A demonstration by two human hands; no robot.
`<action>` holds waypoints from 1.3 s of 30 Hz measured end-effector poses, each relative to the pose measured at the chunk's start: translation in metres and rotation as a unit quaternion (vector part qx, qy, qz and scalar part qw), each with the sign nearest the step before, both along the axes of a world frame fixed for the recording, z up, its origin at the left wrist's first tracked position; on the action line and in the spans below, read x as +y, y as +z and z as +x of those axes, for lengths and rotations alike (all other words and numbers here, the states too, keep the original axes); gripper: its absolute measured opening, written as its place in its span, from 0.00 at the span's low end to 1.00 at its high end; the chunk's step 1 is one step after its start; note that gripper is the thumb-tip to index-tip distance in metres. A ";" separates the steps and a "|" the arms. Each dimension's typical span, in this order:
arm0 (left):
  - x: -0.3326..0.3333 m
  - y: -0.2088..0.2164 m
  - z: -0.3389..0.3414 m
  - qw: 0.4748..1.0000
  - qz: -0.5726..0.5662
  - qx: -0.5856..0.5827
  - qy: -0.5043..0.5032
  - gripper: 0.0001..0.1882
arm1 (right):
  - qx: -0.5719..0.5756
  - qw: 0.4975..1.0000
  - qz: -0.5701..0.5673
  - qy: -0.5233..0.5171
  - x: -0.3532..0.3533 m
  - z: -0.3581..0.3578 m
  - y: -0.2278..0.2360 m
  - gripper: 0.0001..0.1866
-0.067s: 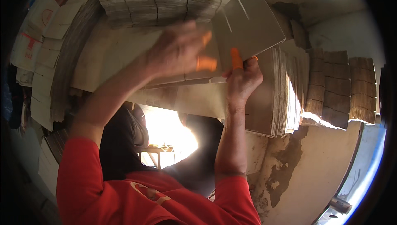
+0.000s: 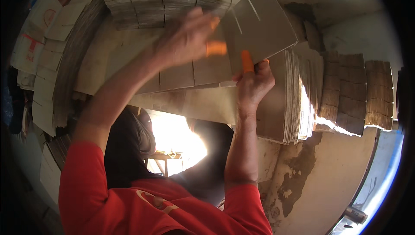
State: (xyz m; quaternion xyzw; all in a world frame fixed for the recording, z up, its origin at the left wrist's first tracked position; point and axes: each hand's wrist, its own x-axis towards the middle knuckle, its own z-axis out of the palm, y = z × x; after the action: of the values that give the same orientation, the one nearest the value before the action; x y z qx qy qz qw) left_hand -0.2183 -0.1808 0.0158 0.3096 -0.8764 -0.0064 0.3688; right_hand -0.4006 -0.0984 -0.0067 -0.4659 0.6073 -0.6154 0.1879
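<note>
Orange finger covers are worn on both hands. My right hand (image 2: 256, 84) pinches the lower edge of a grey slotted cardboard piece (image 2: 263, 23), which is tilted up at the right. My left hand (image 2: 188, 36), blurred by motion, is over another slotted cardboard sheet (image 2: 177, 77) on the table. Its thumb and forefinger are apart, with nothing seen between them. That sheet lies on a pale work surface (image 2: 108, 58), and its far part is hidden by my left hand and forearm.
A tall stack of slotted cardboard (image 2: 173, 1) stands at the far side. More stacked sheets (image 2: 80, 49) line the left. Upright cardboard sheets (image 2: 294, 96) stand close by my right hand, with brown slotted bundles (image 2: 350, 92) beyond. Bright light shows beside a small stool (image 2: 166, 161) below.
My left hand has moved slightly away from me, uncovering more of the slotted sheet below it. My right hand and its cardboard piece stay in place.
</note>
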 end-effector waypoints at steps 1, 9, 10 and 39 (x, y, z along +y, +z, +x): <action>-0.029 -0.002 -0.001 0.998 -0.008 0.020 0.057 0.26 | 0.002 1.000 0.021 -0.002 0.000 0.002 0.005 0.09; -0.126 -0.033 0.002 0.963 -0.178 -0.191 0.072 0.11 | -0.032 0.998 0.052 0.007 0.002 0.006 0.009 0.09; -0.126 -0.036 0.000 0.959 -0.171 -0.211 0.081 0.10 | -0.031 0.998 0.059 0.006 0.003 0.006 0.009 0.09; -0.032 -0.023 0.010 0.959 -0.205 -0.195 0.008 0.19 | 0.022 0.997 0.063 0.030 0.001 0.007 0.010 0.14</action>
State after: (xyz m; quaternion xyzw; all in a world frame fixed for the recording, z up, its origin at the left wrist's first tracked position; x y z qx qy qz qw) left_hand -0.2080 -0.2124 -0.0074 0.2296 -0.9115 0.2365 0.2461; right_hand -0.3938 -0.0979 0.0029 -0.4844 0.6348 -0.5597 0.2217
